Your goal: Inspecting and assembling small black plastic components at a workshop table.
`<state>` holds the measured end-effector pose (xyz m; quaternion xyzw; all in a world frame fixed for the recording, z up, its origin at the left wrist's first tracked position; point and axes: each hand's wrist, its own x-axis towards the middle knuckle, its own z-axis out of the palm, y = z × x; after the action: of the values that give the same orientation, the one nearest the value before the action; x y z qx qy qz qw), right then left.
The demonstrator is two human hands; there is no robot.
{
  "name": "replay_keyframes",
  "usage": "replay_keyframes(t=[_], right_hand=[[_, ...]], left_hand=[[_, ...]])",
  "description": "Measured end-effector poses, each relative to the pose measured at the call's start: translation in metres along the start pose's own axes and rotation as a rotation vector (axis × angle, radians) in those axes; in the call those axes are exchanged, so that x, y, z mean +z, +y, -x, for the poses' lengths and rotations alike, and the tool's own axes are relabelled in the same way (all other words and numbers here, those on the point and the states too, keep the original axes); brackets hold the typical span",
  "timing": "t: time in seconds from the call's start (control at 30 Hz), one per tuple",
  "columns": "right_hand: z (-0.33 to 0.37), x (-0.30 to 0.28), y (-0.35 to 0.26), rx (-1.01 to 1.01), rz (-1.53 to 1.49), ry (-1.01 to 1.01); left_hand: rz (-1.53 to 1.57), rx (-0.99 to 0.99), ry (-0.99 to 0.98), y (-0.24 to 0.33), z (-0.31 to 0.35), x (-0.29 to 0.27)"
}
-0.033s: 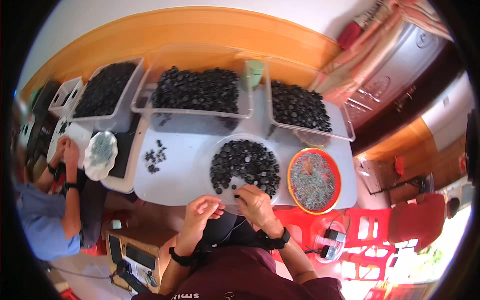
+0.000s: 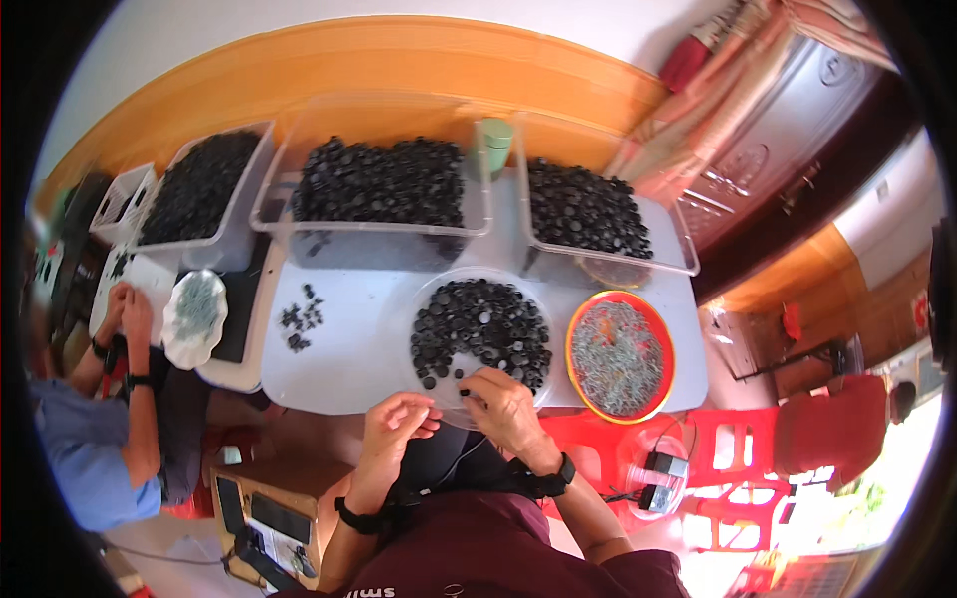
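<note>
My right hand (image 2: 506, 407) pinches a small black knob-like cap (image 2: 465, 392) between thumb and forefinger, over the near edge of a clear round tray (image 2: 407, 351). Beside it on the left is my left hand (image 2: 397, 424), its thumb and forefinger pressed together; whatever may be between those fingertips is too small to make out. The two hands are close but apart. Many black round caps (image 2: 483, 324) are heaped in the tray, with a bare patch near my fingers. To the right stands a red bowl with a yellow rim (image 2: 571, 344), full of small silver screw-like pieces (image 2: 616, 359).
Large clear bins (image 2: 374, 227) of black pieces line the table's far side, near a green canister (image 2: 495, 145). Loose black pieces (image 2: 299, 317) lie left of the tray. At left, a co-worker's hands (image 2: 125, 309) are beside a white scalloped dish (image 2: 194, 349). Red stools (image 2: 733, 439) stand right.
The whole view has shifted slightly, so the table and bins sit a little further left. My hands keep nearly the same pose, the right still on the black cap.
</note>
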<state>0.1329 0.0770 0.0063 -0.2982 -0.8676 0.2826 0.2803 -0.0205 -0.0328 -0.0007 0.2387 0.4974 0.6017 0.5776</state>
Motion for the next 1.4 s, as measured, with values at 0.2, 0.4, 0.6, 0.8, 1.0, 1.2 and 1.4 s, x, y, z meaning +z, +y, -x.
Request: replay_keyframes(t=[0.2, 0.4, 0.6, 0.8, 1.0, 1.2, 1.4], right_hand=[[0.000, -0.018, -0.039, 0.141, -0.340, -0.066], [0.014, -0.019, -0.040, 0.002, -0.257, 0.013], [0.026, -0.061, -0.011, 0.175, -0.156, 0.143], [0.059, -0.124, 0.060, 0.426, 0.307, 0.242], [0.062, -0.113, 0.073, 0.381, 0.407, 0.174], [0.060, -0.114, 0.085, 0.425, 0.300, 0.251], [0.060, -0.121, 0.088, 0.441, 0.065, 0.371]], left_hand=[[0.209, -0.055, -0.079, 0.002, -0.003, 0.012], [0.293, -0.070, -0.157, -0.012, -0.009, 0.011], [0.259, -0.112, -0.075, -0.005, -0.007, 0.011], [0.231, -0.084, -0.054, -0.005, -0.008, 0.014], [0.217, -0.101, -0.071, -0.005, -0.006, 0.020], [0.205, -0.101, -0.056, -0.007, -0.003, 0.018], [0.210, -0.113, -0.053, -0.007, -0.003, 0.019]])
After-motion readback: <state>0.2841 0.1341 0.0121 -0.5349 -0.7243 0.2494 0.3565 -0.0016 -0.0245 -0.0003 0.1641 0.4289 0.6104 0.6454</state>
